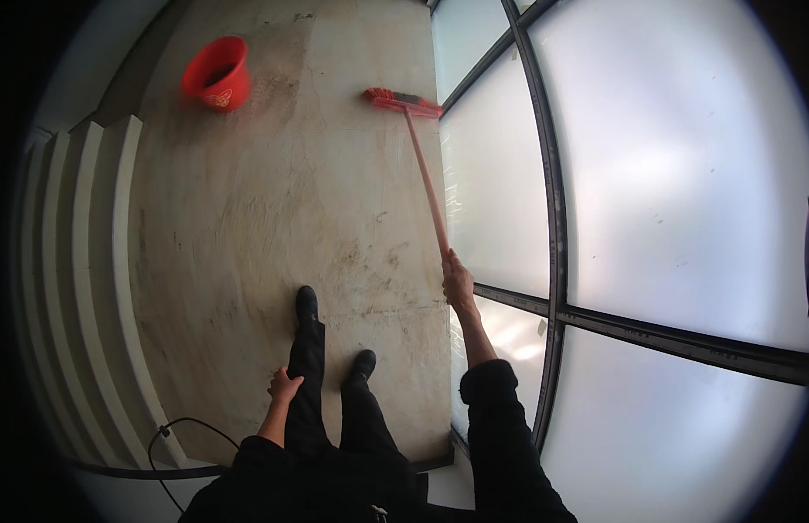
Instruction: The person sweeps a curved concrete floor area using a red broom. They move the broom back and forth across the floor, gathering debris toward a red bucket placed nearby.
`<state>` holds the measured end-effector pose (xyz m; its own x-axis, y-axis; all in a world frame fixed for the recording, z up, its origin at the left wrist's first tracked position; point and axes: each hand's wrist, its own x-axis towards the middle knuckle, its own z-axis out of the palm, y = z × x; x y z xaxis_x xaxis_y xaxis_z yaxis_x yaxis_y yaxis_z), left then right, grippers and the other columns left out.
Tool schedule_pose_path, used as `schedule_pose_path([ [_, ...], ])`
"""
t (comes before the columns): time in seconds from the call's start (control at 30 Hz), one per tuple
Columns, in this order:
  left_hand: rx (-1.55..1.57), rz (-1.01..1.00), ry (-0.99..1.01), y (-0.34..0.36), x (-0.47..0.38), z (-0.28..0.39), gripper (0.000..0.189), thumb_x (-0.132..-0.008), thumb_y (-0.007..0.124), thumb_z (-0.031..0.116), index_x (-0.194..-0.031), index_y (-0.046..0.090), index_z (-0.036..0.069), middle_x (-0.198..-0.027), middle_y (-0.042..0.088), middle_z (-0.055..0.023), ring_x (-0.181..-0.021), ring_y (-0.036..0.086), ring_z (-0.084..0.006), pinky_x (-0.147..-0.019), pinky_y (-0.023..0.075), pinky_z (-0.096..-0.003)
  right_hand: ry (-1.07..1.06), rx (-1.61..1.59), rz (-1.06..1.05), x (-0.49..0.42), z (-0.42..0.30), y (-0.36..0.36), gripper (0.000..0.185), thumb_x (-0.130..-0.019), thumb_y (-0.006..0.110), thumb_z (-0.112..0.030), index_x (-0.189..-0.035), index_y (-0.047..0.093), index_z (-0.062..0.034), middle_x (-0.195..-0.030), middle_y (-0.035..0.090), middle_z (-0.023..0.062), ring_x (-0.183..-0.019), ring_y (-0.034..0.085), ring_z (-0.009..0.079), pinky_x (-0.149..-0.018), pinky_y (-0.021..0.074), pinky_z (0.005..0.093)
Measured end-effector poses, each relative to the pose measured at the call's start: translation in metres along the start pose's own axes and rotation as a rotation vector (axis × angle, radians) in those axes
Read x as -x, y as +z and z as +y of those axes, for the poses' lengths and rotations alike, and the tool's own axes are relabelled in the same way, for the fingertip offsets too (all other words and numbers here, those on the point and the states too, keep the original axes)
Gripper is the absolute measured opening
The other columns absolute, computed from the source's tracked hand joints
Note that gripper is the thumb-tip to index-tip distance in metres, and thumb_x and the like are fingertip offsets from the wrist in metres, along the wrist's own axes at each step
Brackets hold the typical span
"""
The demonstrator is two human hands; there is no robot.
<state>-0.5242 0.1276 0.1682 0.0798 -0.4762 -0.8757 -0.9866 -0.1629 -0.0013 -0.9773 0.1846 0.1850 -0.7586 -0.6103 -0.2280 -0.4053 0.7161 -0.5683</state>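
Note:
My right hand [458,282] grips the pale red handle [427,173] of a push broom, arm stretched forward along the glass. The broom's red head [404,103], with red and dark bristles, is at the far end by the foot of the glazed wall. Beside my left leg, my left hand [285,386] hangs with loosely bent fingers and the thumb apart. Nothing shows in it. A red plastic bucket [238,85] with a printed picture on its side stands on the floor, ahead and to the left; its inside is dark.
Pale steps [126,261] run along the left side. On the right rise frosted glass panels [653,163] in a dark metal frame [553,242]. Stains and scuffs mark the concrete floor [247,216]. A black cable [182,421] loops beside my left sleeve.

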Motion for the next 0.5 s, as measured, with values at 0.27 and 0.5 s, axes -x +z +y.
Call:
schedule_pose_path([
  [0.27,-0.044,-0.215,0.001,-0.005,-0.005,-0.008,0.083,-0.065,0.068,0.044,-0.130,0.028,0.011,-0.131,0.033,-0.0136,-0.118,0.034,-0.0329,-0.094,0.0311,-0.0508,0.384,0.071,-0.379,0.342,-0.035,-0.058,0.048,-0.086,0.045,-0.028,-0.131,0.028,-0.0207,-0.091,0.057,0.0254,-0.083,0.056,0.0418,-0.067,0.0436,0.0486],
  [0.5,-0.039,-0.244,-0.015,-0.013,-0.020,0.004,0.085,-0.064,0.068,0.047,-0.131,0.027,0.012,-0.131,0.033,-0.0135,-0.119,0.033,-0.0327,-0.094,0.0314,-0.0512,0.635,0.046,-0.425,0.339,-0.069,-0.094,0.044,-0.086,0.043,-0.040,-0.128,0.034,-0.0299,-0.101,0.057,0.0201,-0.100,0.053,0.0338,-0.079,0.0424,0.0387],
])
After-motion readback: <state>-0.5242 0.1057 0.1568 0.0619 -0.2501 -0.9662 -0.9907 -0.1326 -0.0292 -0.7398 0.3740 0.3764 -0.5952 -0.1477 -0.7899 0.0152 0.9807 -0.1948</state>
